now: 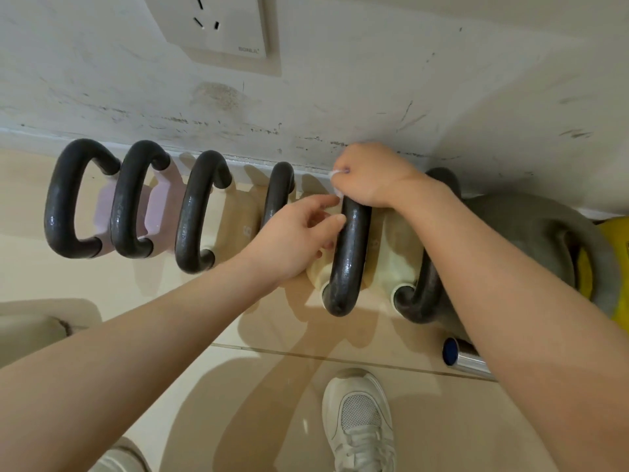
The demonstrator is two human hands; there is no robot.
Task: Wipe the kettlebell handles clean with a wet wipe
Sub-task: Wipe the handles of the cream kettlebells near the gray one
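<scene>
under my right hand [369, 177] the wet wipe [336, 174] is mostly hidden; fist closed on it atop a cream kettlebell's handle [350, 253]. left hand [299, 240] loosely open, fingertips touching that handle.

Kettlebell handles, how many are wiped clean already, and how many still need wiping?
Which are already clean can't be told: all the handles look equally dark and shiny. In hand: the right hand presses a white wet wipe onto the far end of the fifth handle, while the left hand touches that handle. Left, perhaps: the handle to its right, if wiping runs left to right.
</scene>
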